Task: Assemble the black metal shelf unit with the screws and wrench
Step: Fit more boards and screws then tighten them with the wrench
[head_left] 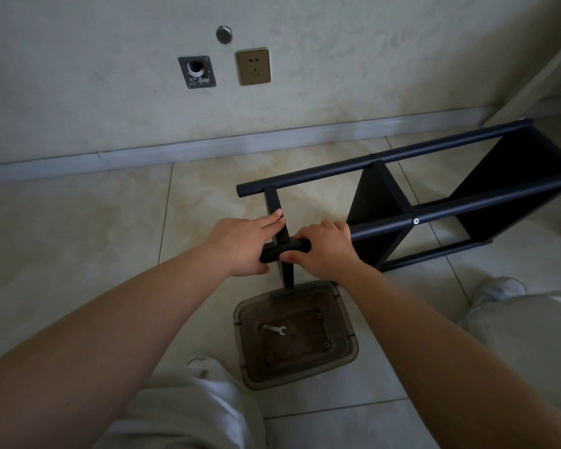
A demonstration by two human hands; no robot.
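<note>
The black metal shelf unit (434, 202) lies on its side; both the left hand (243, 244) and right hand (324, 247) grip its near tube end.

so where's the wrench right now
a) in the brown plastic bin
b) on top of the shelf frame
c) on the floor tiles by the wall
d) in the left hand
a, the wrench lies on the bottom of the brown plastic bin, while the left hand and right hand are both on the shelf frame.

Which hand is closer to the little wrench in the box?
The right hand, but only slightly. It grips the black tube up and right of the wrench; the left hand holds the frame farther up and left.
</note>
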